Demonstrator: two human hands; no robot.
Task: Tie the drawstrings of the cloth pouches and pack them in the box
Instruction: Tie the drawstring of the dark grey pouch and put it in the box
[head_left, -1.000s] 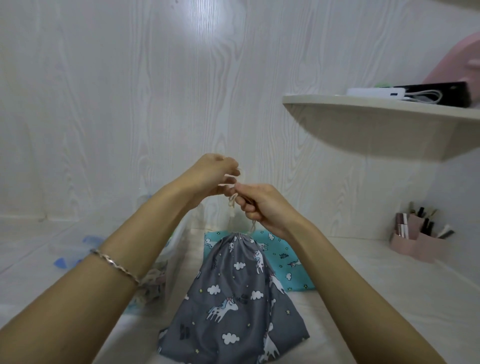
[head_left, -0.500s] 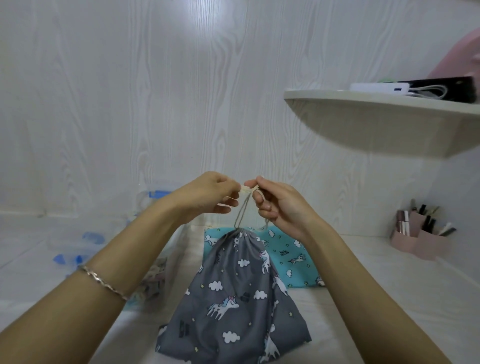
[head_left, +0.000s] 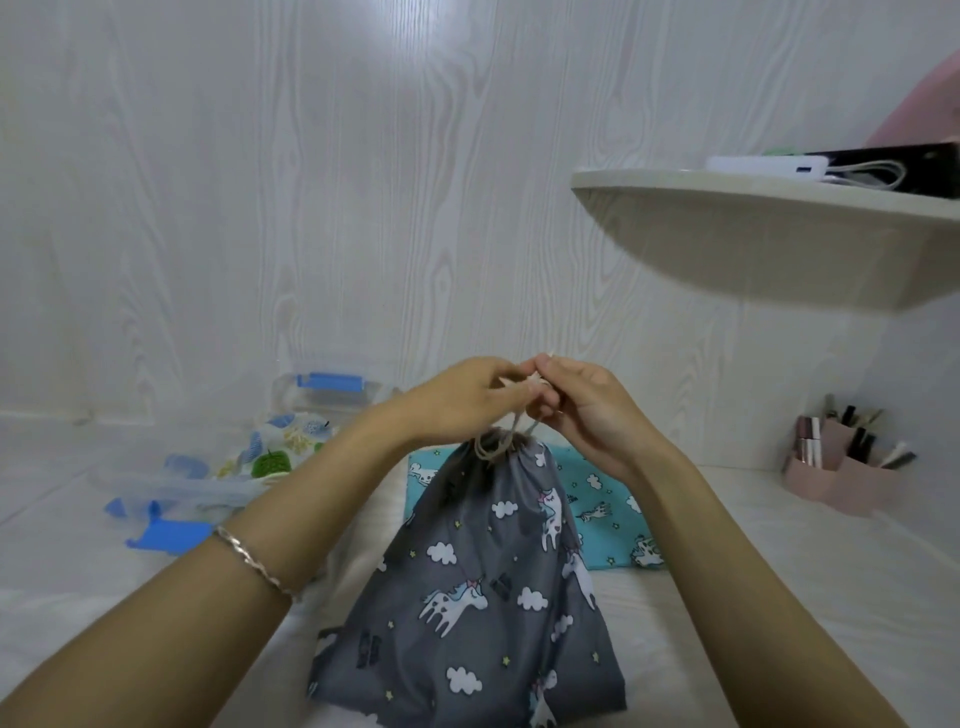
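above the gathered neck of the grey unicorn pouch (head_left: 483, 587), the left hand (head_left: 457, 400) and right hand (head_left: 587, 413) meet, each grip pinching the beige drawstring (head_left: 514, 428); the pouch stands on the white surface (head_left: 779, 571), cord drawn upward; a teal unicorn pouch (head_left: 597, 499) lies flat just behind it; the clear box with blue latches (head_left: 283, 389) sits open at left, a leaf-print pouch (head_left: 275, 449) inside; likely risk: uneven pull lets the unfinished knot slip loose, and the neck reopens.

You face a pale wood-grain wall (head_left: 260, 234), curved white shelf (head_left: 779, 249) mounted on it, light glare (head_left: 384, 83) up-left of the shelf, pink organizer (head_left: 831, 488) below the shelf
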